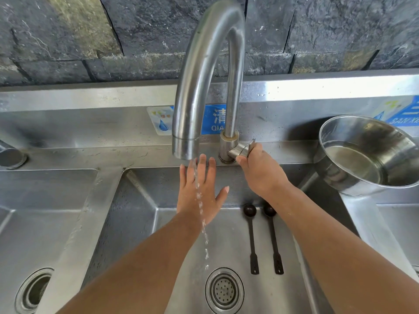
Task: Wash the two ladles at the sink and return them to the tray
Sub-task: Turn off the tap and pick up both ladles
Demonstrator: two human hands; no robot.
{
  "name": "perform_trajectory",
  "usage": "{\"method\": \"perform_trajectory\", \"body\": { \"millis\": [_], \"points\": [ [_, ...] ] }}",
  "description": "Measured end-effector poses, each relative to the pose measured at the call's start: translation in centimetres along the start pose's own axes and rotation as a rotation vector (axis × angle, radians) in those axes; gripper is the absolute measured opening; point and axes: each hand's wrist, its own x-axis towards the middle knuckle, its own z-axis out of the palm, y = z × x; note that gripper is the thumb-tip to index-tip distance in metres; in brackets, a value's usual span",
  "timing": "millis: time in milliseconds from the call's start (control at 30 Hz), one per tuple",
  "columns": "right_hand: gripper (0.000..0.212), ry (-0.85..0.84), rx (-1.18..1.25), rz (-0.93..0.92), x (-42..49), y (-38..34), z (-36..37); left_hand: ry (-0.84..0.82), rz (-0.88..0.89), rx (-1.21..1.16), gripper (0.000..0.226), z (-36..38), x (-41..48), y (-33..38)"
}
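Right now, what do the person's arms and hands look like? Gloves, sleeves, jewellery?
Both bare: left hand and right hand ungloved, no rings, watch or wristbands visible. The forearms are uncovered to the frame edge; no sleeve shows.

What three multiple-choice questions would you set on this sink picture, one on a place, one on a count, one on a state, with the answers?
1. Where do the ladles lie?
A. In a metal bowl
B. On the basin floor, just right of the drain
C. On a drying rack

2. How many ladles show?
A. One
B. Two
C. Four

3. What is the tap doing?
A. Running a thin stream
B. Turned off and dry
C. Spraying the wall

Answers:
1 B: both lie side by side on the steel floor, handles toward the person.
2 B: two dark ladles are in view, and no others.
3 A: water falls from the spout by the open left hand, while the right hand grips the lever.
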Motion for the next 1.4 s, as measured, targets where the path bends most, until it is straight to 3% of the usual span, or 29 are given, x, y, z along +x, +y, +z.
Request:
{"method": "perform_trajectory", "body": {
  "millis": [667,967,1067,1267,1400],
  "points": [
    [0.029,0.017,0.04,-0.041,0.1,0.5,-0.2,-0.032,0.003,0.017,0.078,-0.3,0.1,0.0],
    [0.038,0.099,0.227,-0.025,-1.4,2.3,-0.6,-0.068,0.04,0.066,0.077,-2.0,0.1,-0.2],
    [0.045,0.108,0.271,-0.009,-3.0,4.4,0.0,-0.068,-0.027,-0.052,0.067,-3.1,0.4,0.4],
    [0.043,0.092,0.339,0.102,-6.2,10.5,3.0,0.102,-0.163,-0.441,0.034,-1.9,-2.6,2.0],
    [0.036,0.087,0.342,0.211,-7.7,14.0,6.3,-0.081,-0.19,-0.518,0.034,1.9,-4.7,4.4]
  ]
}}
